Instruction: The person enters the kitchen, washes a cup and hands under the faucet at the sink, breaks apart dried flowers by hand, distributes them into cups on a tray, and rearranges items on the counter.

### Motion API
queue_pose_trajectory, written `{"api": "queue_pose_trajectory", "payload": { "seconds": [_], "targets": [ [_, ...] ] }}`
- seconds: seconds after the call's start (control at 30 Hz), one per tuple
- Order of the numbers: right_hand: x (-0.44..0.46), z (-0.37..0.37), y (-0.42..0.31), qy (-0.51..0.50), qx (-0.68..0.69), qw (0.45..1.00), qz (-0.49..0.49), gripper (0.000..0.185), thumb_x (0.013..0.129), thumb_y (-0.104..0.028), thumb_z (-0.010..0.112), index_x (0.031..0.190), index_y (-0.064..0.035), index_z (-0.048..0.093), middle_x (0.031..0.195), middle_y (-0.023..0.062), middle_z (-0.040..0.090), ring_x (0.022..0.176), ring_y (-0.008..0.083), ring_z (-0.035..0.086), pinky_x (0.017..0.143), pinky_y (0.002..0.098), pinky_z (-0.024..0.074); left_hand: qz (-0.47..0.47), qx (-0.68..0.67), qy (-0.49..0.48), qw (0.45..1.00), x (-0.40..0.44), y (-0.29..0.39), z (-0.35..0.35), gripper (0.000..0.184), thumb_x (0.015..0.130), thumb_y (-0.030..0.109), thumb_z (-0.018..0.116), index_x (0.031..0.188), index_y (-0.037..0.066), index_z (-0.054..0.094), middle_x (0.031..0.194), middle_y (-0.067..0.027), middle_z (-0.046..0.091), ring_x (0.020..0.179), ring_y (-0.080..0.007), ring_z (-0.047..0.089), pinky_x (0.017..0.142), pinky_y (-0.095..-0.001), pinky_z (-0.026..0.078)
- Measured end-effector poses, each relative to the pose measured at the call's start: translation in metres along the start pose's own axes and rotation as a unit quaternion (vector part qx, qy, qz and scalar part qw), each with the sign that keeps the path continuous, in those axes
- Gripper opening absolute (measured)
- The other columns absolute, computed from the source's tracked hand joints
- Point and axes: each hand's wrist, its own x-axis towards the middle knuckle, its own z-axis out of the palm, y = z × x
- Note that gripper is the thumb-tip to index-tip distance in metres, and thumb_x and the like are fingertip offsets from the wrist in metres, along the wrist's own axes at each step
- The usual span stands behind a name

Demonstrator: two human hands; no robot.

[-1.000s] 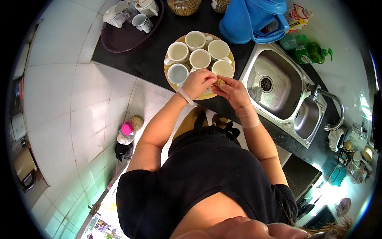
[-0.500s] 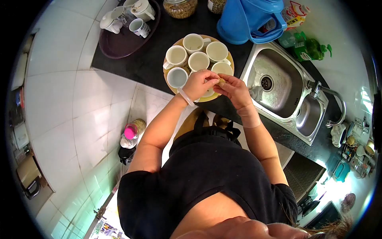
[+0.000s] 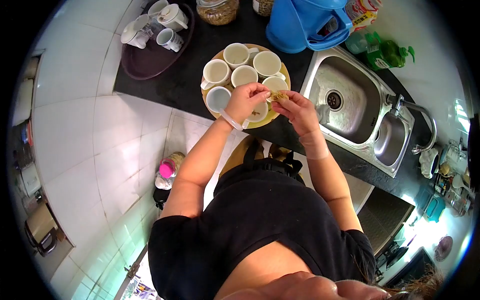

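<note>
Over the near side of a round yellow tray, my two hands meet at a small clump of dried yellowish herb. Thumb and fingers of my right hand are closed around it. My left hand pinches at the clump's left edge, its fingertips pressed together. Several white mugs stand upright on the tray. Just under my hands, a mug has some brownish bits inside. Another mug is beside my left hand, and a third mug lies just beyond the clump.
To the right is a steel double sink with a faucet. A blue pitcher and a glass jar of dried herb stand behind the tray. A dark oval tray with cups is at far left; a green soap bottle is by the wall.
My right hand has shifted slightly right and more of the herb clump shows between my fingers. The mug under my hands is more visible. The view has shifted a little.
</note>
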Motion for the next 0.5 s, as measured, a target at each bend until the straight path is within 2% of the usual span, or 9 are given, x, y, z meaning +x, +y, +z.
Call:
{"api": "queue_pose_trajectory", "payload": {
  "seconds": [0.13,0.2,0.33,0.5],
  "targets": [
    [0.005,-0.008,0.008,-0.011,-0.022,1.000,-0.011,0.017,0.083,-0.009,0.059,0.094,0.0030,0.056,0.087,0.0083,0.061,0.075,0.0147,0.060,0.072,0.0238,0.0509,0.003,0.033,-0.022,0.999,0.003,-0.004,0.011,0.012,0.083,0.006,0.058,0.093,-0.001,0.059,0.084,-0.0016,0.061,0.074,-0.0062,0.055,0.068,-0.0209,0.046],
    [0.007,-0.011,0.009,0.002,-0.048,0.999,-0.014,0.015,0.083,-0.011,0.060,0.090,0.0015,0.056,0.086,0.0070,0.060,0.075,0.0135,0.060,0.071,0.0227,0.0503,0.017,0.082,0.004,0.996,0.004,-0.004,0.011,0.012,0.082,0.007,0.058,0.093,-0.001,0.059,0.083,-0.0015,0.061,0.074,-0.0063,0.055,0.068,-0.0213,0.046],
    [0.004,-0.017,0.005,0.039,-0.043,0.998,-0.009,0.019,0.083,-0.012,0.060,0.094,0.0024,0.057,0.087,0.0073,0.061,0.078,0.0145,0.060,0.072,0.0244,0.0504,0.010,0.095,0.038,0.995,0.011,-0.005,0.005,0.013,0.082,0.008,0.060,0.092,0.000,0.059,0.081,-0.0019,0.061,0.073,-0.0069,0.056,0.068,-0.0218,0.047],
    [0.004,-0.024,0.004,0.045,0.007,0.999,-0.008,0.023,0.085,-0.011,0.056,0.103,0.0039,0.055,0.091,0.0093,0.061,0.081,0.0170,0.061,0.073,0.0272,0.0509,0.025,0.213,0.037,0.976,0.025,-0.009,0.009,0.013,0.077,0.008,0.061,0.089,0.002,0.060,0.078,-0.0087,0.062,0.069,-0.0154,0.059,0.066,-0.0260,0.048]
  ]
}}
